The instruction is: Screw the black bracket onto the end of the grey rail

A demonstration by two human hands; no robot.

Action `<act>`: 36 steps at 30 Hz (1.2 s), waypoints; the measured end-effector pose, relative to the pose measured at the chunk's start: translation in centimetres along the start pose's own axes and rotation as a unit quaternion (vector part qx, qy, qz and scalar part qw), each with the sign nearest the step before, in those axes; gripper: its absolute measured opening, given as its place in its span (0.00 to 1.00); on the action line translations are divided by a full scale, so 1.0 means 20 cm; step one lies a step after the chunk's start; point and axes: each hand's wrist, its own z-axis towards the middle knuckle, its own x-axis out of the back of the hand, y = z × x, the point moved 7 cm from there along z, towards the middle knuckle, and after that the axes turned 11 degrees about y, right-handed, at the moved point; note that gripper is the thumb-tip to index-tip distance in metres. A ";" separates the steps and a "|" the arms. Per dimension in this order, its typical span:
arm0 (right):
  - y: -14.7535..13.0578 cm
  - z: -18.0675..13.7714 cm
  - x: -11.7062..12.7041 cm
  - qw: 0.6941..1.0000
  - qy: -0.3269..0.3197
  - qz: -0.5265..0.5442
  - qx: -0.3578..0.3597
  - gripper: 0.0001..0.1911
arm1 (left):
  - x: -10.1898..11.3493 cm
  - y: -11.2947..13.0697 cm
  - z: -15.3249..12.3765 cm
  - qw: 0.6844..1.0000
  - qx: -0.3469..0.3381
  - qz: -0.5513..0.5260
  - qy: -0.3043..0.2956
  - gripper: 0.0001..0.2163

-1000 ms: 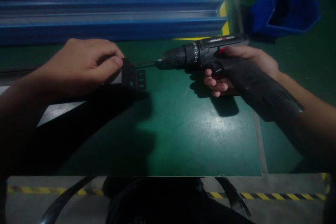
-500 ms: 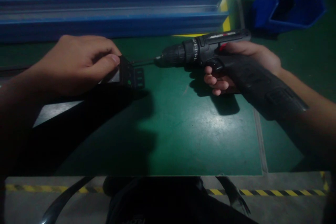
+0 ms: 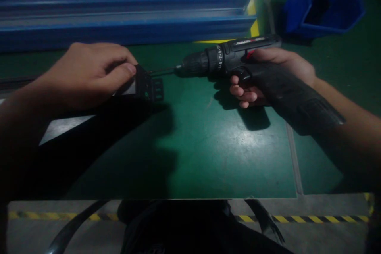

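My right hand (image 3: 285,63) is wrapped round the grip of a black cordless drill (image 3: 232,57), its fingers near the trigger. From the chuck a long thin bit (image 3: 163,71) points left, its tip at the end of a metal piece with a black slotted end bracket (image 3: 149,85). My left hand (image 3: 92,73) is closed over that piece, thumb pressed near the bracket's edge. Under the hand and its shadow, most of the piece is hidden; a pale metal face shows below the wrist. Whether a screw sits at the bit's tip I cannot tell.
Blue ridged metal panels (image 3: 125,12) run along the back of the green table (image 3: 208,158). A blue bin (image 3: 324,8) lies at the back right. Past the table's front edge are the floor with yellow-black tape (image 3: 321,219) and dark chair arms.
Both hands, the drill and the bracketed piece keep nearly the same places. The view has shifted slightly, and the bit stays at the bracket.
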 end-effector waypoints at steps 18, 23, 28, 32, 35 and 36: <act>0.00 0.01 0.00 0.999 -0.015 0.030 -0.004 0.26 | 0.01 0.00 0.00 0.999 0.028 -0.008 -0.018 0.23; 0.00 0.01 0.00 1.000 -0.012 0.022 0.001 0.27 | 0.01 0.00 0.00 1.000 0.020 -0.006 -0.015 0.23; 0.00 0.00 0.00 1.000 0.011 0.009 -0.001 0.28 | 0.01 0.00 -0.01 1.000 0.022 -0.005 -0.016 0.23; -0.01 0.00 0.01 1.000 0.021 -0.003 0.002 0.30 | 0.01 -0.01 -0.01 1.000 0.021 0.001 -0.011 0.24; -0.01 0.00 0.01 1.000 0.011 -0.005 0.000 0.29 | 0.00 -0.02 -0.01 1.000 0.023 -0.001 -0.008 0.23; -0.01 0.00 0.01 1.000 0.011 -0.006 -0.001 0.29 | 0.00 -0.02 -0.01 1.000 0.026 -0.002 -0.010 0.23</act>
